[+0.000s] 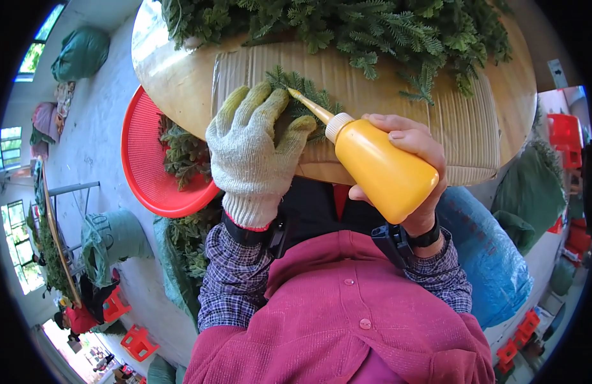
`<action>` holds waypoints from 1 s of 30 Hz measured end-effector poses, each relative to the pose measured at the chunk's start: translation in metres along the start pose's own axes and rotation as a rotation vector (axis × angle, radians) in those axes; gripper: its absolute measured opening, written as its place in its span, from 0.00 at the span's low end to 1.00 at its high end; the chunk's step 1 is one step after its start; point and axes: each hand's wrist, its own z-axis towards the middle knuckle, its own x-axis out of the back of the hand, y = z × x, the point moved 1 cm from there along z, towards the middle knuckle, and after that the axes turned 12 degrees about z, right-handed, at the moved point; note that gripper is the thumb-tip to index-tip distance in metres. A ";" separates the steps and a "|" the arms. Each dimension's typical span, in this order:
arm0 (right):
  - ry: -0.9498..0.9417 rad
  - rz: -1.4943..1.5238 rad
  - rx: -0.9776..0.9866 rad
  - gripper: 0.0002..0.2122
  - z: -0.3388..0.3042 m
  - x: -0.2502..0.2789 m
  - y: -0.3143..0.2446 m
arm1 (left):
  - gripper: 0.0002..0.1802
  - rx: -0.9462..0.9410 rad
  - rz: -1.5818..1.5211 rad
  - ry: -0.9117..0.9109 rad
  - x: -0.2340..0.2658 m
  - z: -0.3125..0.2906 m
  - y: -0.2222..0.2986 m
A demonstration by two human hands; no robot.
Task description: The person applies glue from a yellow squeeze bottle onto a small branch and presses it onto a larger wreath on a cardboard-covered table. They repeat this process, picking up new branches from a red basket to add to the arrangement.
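My left hand point(248, 144), in a white knit glove with yellowed fingertips, lies on a sheet of corrugated cardboard point(398, 109). Its fingers are stretched out and apart, with the index fingertip and thumb against a small green fir sprig point(315, 96). Part of the sprig is hidden by the glove. Bare fingers of my right hand point(419, 144) are wrapped round a yellow squeeze bottle point(382, 169), which is tilted. Its long narrow nozzle points up and left, with the tip at the sprig beside my left index finger. Whether the tip touches the sprig I cannot tell.
A large heap of fir branches point(347, 29) covers the far part of the round wooden table point(149, 48). At left a red mesh basket point(135, 150) holds more greenery. A blue sack point(485, 249) is at right. Red stools point(139, 342) and green sacks point(113, 237) stand farther off.
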 end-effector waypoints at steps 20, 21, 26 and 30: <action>-0.105 -0.091 -0.037 0.34 -0.005 0.013 -0.013 | 0.24 0.000 -0.015 0.007 0.000 0.002 0.001; -0.079 -0.088 -0.021 0.32 -0.005 0.013 -0.012 | 0.24 0.000 -0.014 0.008 0.000 0.001 0.001; -0.041 -0.056 -0.042 0.31 -0.011 0.013 -0.016 | 0.24 0.007 -0.031 0.010 0.000 0.000 0.000; -0.043 -0.071 -0.046 0.31 -0.008 0.015 -0.018 | 0.24 0.001 -0.028 0.003 0.000 0.001 0.001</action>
